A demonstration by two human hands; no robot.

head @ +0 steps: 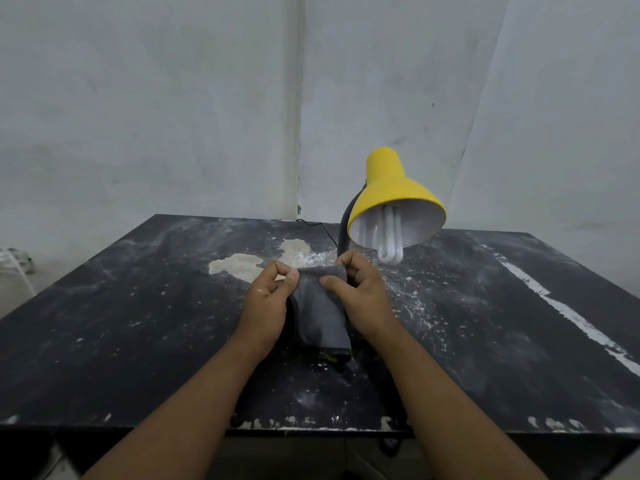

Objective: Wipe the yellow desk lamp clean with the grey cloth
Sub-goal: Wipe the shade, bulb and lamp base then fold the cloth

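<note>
The yellow desk lamp (pixel 391 188) stands at the back of the table, right of centre. Its shade tilts toward me, showing a white inside and a white coiled bulb (pixel 389 237), and a dark flexible neck runs down behind the shade. The grey cloth (pixel 320 313) hangs above the table middle, held up by its top edge. My left hand (pixel 266 303) pinches the top left corner and my right hand (pixel 360 296) pinches the top right corner. Both hands are in front of and just below the lamp shade. The lamp's base is hidden behind my hands.
The black table (pixel 138 323) is dusty, with worn pale patches (pixel 239 266) near its middle and a white scraped stripe (pixel 568 313) on the right. A thin black cord (pixel 318 227) runs along the back edge. Grey walls stand close behind.
</note>
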